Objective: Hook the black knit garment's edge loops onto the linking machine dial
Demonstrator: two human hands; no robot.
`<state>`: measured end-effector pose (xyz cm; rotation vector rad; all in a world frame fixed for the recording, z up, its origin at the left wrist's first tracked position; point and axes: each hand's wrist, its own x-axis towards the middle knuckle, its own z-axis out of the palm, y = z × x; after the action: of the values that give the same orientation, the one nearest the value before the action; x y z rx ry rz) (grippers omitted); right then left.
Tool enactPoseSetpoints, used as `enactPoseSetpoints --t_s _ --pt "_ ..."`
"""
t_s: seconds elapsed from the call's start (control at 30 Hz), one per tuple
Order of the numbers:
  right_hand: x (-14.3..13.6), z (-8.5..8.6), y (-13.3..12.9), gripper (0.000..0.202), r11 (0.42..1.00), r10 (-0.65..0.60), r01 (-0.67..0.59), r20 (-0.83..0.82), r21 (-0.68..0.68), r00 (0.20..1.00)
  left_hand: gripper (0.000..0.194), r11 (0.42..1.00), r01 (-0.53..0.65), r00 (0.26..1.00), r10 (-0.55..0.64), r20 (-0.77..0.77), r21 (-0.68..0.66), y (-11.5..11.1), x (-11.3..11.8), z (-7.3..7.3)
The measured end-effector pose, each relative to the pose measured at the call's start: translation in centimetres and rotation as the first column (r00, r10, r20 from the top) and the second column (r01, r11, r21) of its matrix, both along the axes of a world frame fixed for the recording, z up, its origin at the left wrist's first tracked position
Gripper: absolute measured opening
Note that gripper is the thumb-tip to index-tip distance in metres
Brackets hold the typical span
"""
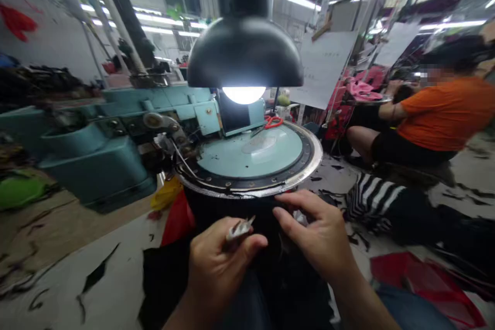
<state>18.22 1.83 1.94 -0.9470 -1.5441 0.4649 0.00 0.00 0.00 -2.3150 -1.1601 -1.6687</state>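
My left hand (220, 255) is closed around a small whitish tool (240, 229) with a pointed metal tip, perhaps thread snips, held just below the machine's rim. My right hand (320, 229) is at the front right of the round toothed ring (309, 172), its thumb and forefinger curled onto black fabric (232, 209). That fabric hangs from the ring and spreads down over my lap. Something whitish (300, 217) shows behind the right thumb; I cannot make out what it is. The ring surrounds the pale green dial plate (220, 157) of a linking machine.
A black lamp (245, 54) glows above the dial, where red-handled scissors (273, 122) lie at the back. The green machine body (104, 165) extends left. At right sit a person in an orange top (444, 113) and striped black fabric (377, 196). Dark scraps litter the floor.
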Motion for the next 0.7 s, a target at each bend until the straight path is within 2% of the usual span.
enactPoseSetpoints --t_s 0.03,0.07,0.17,0.27,0.4,0.53,0.63,0.7 --pt "-0.1 0.1 0.1 0.01 1.0 0.0 0.0 -0.027 -0.002 1.0 0.008 0.992 -0.087 0.995 0.091 -0.04 0.09 0.1 -0.2 0.6" --pt "-0.3 0.2 0.1 0.009 1.0 -0.001 0.0 -0.055 -0.01 0.998 0.013 0.973 -0.152 0.983 0.167 -0.077 0.171 0.2 -0.4 1.2" --pt "-0.7 0.4 0.1 0.006 0.996 -0.011 -0.001 -0.147 -0.085 0.989 0.028 0.916 -0.217 0.933 0.296 -0.205 0.337 1.0 -1.2 2.7" --pt "-1.1 0.2 0.0 0.007 0.984 -0.028 -0.011 -0.217 -0.177 0.976 0.028 0.905 -0.149 0.893 0.296 -0.339 0.398 2.0 -1.9 3.9" --pt "-1.8 0.0 -0.1 0.008 0.984 -0.053 0.012 -0.231 -0.175 0.971 0.024 0.906 -0.086 0.87 0.272 -0.412 0.415 2.8 -2.2 5.0" --pt "-2.4 0.1 -0.2 0.007 0.982 -0.137 0.108 -0.192 -0.153 0.972 0.019 0.928 -0.08 0.901 0.224 -0.373 0.364 2.9 -1.8 4.9" --pt "-2.8 0.3 -0.2 0.006 0.982 -0.163 0.143 -0.168 -0.122 0.972 0.018 0.916 -0.131 0.918 0.256 -0.302 0.379 3.0 -1.7 4.5" --pt "-3.1 0.3 -0.2 0.007 0.981 -0.179 0.165 -0.158 -0.099 0.971 0.019 0.903 -0.121 0.922 0.256 -0.289 0.413 3.1 -1.9 4.4"
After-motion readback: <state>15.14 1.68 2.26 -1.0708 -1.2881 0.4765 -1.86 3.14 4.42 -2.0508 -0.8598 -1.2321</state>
